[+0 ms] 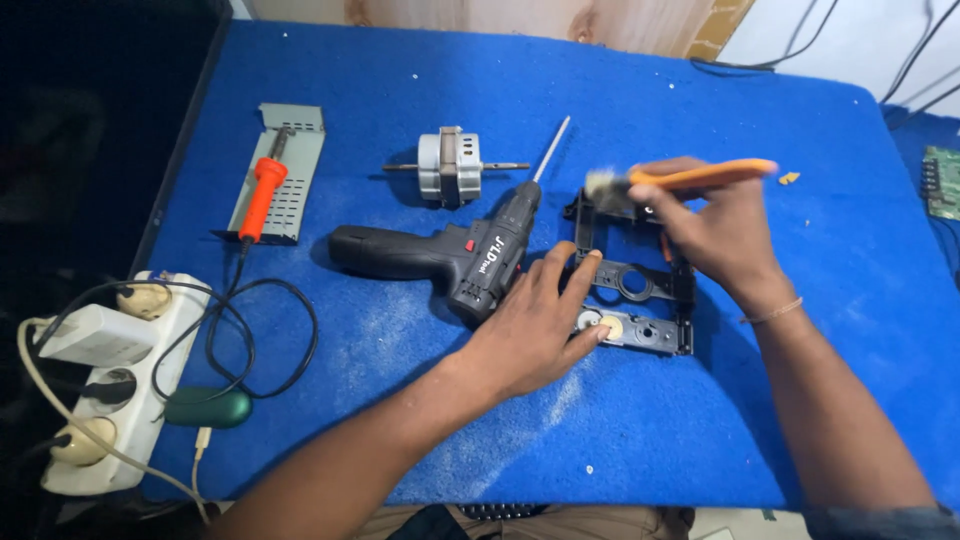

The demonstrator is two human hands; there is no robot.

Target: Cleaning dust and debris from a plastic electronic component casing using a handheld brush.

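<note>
A black plastic frame [634,284] with a round hole lies on the blue mat [400,80]. My left hand [537,325] rests on the frame's left side, fingers spread and pressing down on it. My right hand [715,228] grips an orange-handled brush [690,177], whose blurred bristles sit over the frame's top left corner. A black cordless drill [455,255] with a long bit lies just left of my left hand.
A small silver motor [450,167] lies behind the drill. An orange soldering iron [262,195] rests on a perforated metal plate [290,165] at the left. A white power strip [110,385] with plugs and cables sits at the near left edge. A green circuit board [942,180] lies far right.
</note>
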